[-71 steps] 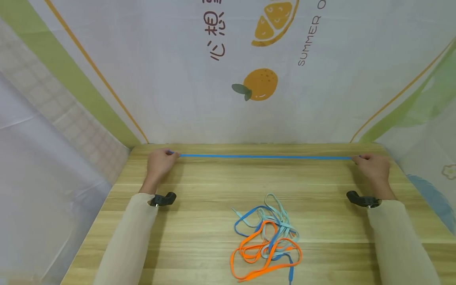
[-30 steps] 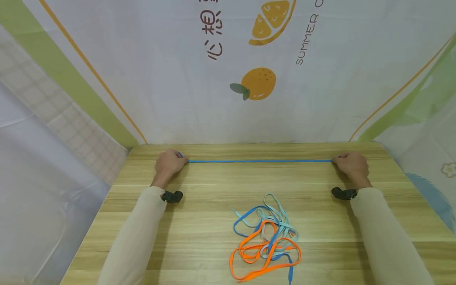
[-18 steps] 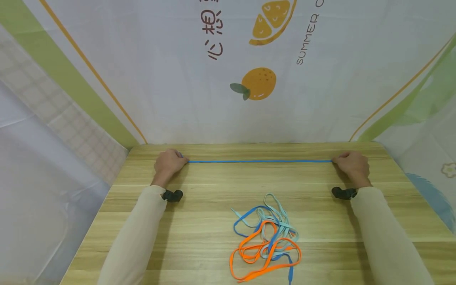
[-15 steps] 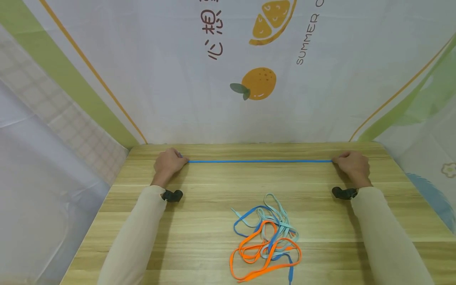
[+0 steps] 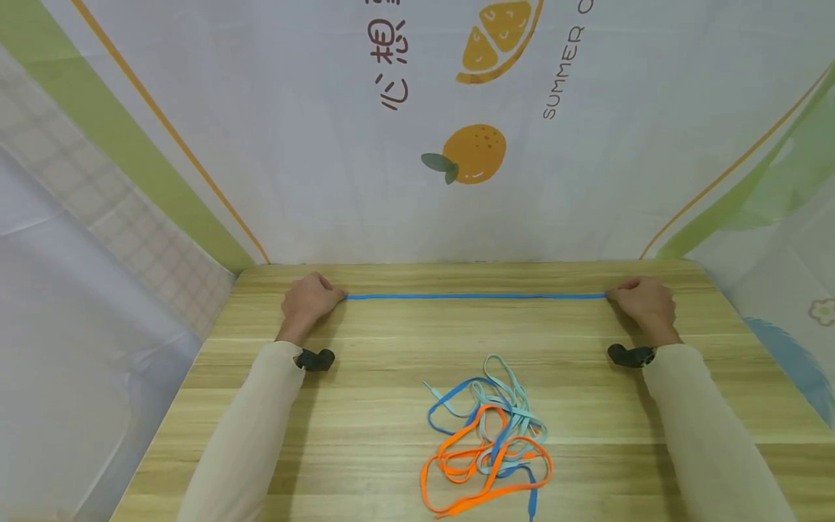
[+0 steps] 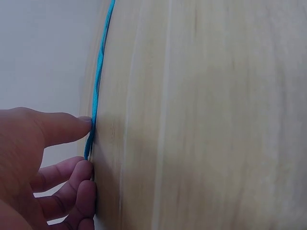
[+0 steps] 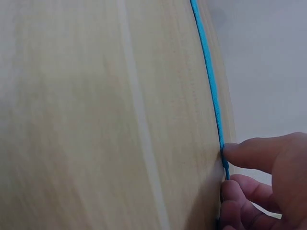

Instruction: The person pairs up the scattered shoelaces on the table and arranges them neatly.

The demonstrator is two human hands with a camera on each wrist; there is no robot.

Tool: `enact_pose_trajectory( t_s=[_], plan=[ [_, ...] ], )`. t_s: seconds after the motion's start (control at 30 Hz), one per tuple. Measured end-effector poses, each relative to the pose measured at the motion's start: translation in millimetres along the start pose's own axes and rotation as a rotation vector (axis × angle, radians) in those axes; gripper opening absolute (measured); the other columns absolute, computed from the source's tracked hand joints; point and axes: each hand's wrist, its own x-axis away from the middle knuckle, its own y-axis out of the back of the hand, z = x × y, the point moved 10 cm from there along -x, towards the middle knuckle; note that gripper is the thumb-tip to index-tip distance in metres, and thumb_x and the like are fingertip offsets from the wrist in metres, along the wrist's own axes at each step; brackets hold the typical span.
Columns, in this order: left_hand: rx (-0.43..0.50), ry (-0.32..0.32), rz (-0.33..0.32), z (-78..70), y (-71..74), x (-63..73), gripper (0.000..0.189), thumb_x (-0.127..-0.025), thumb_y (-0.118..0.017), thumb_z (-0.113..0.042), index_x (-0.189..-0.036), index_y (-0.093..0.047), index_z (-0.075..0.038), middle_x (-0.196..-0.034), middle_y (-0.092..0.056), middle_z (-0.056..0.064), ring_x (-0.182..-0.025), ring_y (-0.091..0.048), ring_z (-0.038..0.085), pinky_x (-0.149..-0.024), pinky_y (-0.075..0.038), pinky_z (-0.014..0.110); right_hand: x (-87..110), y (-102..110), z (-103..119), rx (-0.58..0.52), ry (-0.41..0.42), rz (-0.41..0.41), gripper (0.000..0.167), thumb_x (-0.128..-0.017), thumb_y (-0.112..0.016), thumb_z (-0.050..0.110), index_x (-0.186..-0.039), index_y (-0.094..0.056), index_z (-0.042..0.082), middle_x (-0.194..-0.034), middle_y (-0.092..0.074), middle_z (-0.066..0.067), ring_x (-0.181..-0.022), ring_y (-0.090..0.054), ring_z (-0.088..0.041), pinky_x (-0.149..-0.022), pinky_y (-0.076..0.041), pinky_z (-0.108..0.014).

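A blue shoelace [image 5: 476,296] stretches nearly straight across the far part of the wooden table. At its left end is my left hand [image 5: 308,297], the thumb [image 6: 79,127] touching the lace and the fingertips resting on the table a little apart from it. My right hand [image 5: 647,299] mirrors this at the right end; its thumb [image 7: 235,151] presses on the lace, with a gap between thumb and fingertips. The lace's ends lie partly hidden by the fingers. Nearer to me, an orange shoelace [image 5: 483,499] lies tangled with a pale green shoelace [image 5: 518,391] and another blue shoelace [image 5: 450,395].
The wooden table [image 5: 365,406] ends at a white cloth [image 5: 339,181] with printed oranges, close behind the hands. More cloth hangs at both sides. Each wrist wears a black camera, such as the left wrist camera [image 5: 317,360].
Both hands have come inward and slightly nearer with the blue shoelace. Over the last half second they barely move; the bit of lace that showed above the left thumb is out of sight.
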Motion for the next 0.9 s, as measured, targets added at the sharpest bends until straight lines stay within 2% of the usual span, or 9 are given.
enact_pose_trajectory(
  t_s=[0.07,0.3,0.37,0.47,0.5,0.67,0.73,0.8,0.9],
  plan=[
    [-0.002,0.0,-0.004,-2.0,0.2,1.2,0.048,-0.094,-0.078,-0.054,-0.112,-0.074,-0.01,-0.108,-0.075,0.012,-0.081,-0.069,0.031,-0.064,-0.053,0.044,-0.3,-1.2,0.6,0.0,0.002,0.005,0.052,-0.105,-0.064,0.043,-0.126,-0.069,-0.004,-0.13,-0.065,-0.033,-0.111,-0.062,-0.053,-0.077,-0.052,-0.051],
    [-0.003,0.012,0.017,-40.4,26.7,50.3,0.044,-0.098,-0.076,-0.044,-0.114,-0.073,-0.004,-0.112,-0.073,0.019,-0.085,-0.068,0.034,-0.071,-0.053,0.044,-1.2,-2.7,0.8,-0.005,0.02,0.008,0.053,-0.106,-0.064,0.043,-0.128,-0.069,-0.004,-0.134,-0.064,-0.033,-0.114,-0.061,-0.054,-0.086,-0.051,-0.058],
    [-0.002,0.011,0.011,-44.8,29.7,56.3,0.042,-0.099,-0.075,-0.043,-0.113,-0.073,-0.004,-0.112,-0.073,0.019,-0.085,-0.067,0.034,-0.071,-0.053,0.043,-1.3,-2.7,0.0,-0.011,0.02,0.009,0.054,-0.106,-0.064,0.044,-0.129,-0.069,-0.005,-0.135,-0.064,-0.034,-0.116,-0.06,-0.055,-0.088,-0.051,-0.06],
    [-0.007,0.018,0.017,-43.7,28.6,54.8,0.043,-0.099,-0.075,-0.044,-0.113,-0.072,-0.004,-0.113,-0.073,0.019,-0.085,-0.067,0.033,-0.07,-0.053,0.043,-1.3,-2.9,-0.2,-0.019,0.02,0.013,0.056,-0.106,-0.063,0.045,-0.13,-0.068,-0.005,-0.136,-0.062,-0.035,-0.117,-0.059,-0.056,-0.089,-0.051,-0.061],
    [-0.011,0.014,0.017,-39.0,24.8,47.4,0.044,-0.098,-0.075,-0.045,-0.113,-0.073,-0.004,-0.112,-0.074,0.018,-0.084,-0.067,0.033,-0.069,-0.053,0.043,-1.3,-2.8,0.0,-0.021,0.022,0.013,0.056,-0.106,-0.063,0.045,-0.13,-0.068,-0.005,-0.137,-0.062,-0.035,-0.117,-0.059,-0.056,-0.09,-0.051,-0.061],
    [-0.018,0.017,0.021,-27.7,19.0,32.0,0.047,-0.095,-0.078,-0.05,-0.111,-0.074,-0.006,-0.108,-0.074,0.016,-0.079,-0.065,0.031,-0.065,-0.051,0.044,0.5,-1.2,2.2,-0.018,0.035,0.012,0.057,-0.106,-0.062,0.046,-0.13,-0.067,-0.005,-0.137,-0.062,-0.035,-0.118,-0.06,-0.056,-0.09,-0.051,-0.06],
    [-0.003,0.025,0.034,-36.0,25.7,44.6,0.046,-0.097,-0.075,-0.05,-0.113,-0.073,-0.006,-0.112,-0.074,0.016,-0.082,-0.066,0.031,-0.068,-0.052,0.044,1.5,0.1,2.6,-0.017,0.04,0.007,0.057,-0.106,-0.062,0.046,-0.131,-0.067,-0.006,-0.136,-0.062,-0.035,-0.116,-0.061,-0.055,-0.087,-0.052,-0.057],
    [-0.001,0.017,0.024,-40.2,29.2,50.5,0.045,-0.099,-0.073,-0.048,-0.115,-0.073,-0.006,-0.114,-0.074,0.016,-0.084,-0.066,0.032,-0.069,-0.051,0.043,3.5,2.5,3.3,-0.018,0.048,-0.004,0.057,-0.106,-0.062,0.045,-0.131,-0.067,-0.006,-0.134,-0.064,-0.035,-0.112,-0.063,-0.053,-0.081,-0.052,-0.053],
    [-0.001,-0.004,0.027,-53.6,39.1,68.1,0.045,-0.103,-0.07,-0.047,-0.119,-0.07,-0.005,-0.119,-0.073,0.017,-0.09,-0.066,0.032,-0.072,-0.051,0.041,6.9,8.2,6.2,-0.024,0.077,-0.034,0.054,-0.105,-0.063,0.042,-0.129,-0.068,-0.006,-0.13,-0.067,-0.034,-0.105,-0.066,-0.049,-0.074,-0.052,-0.048]
  ],
)
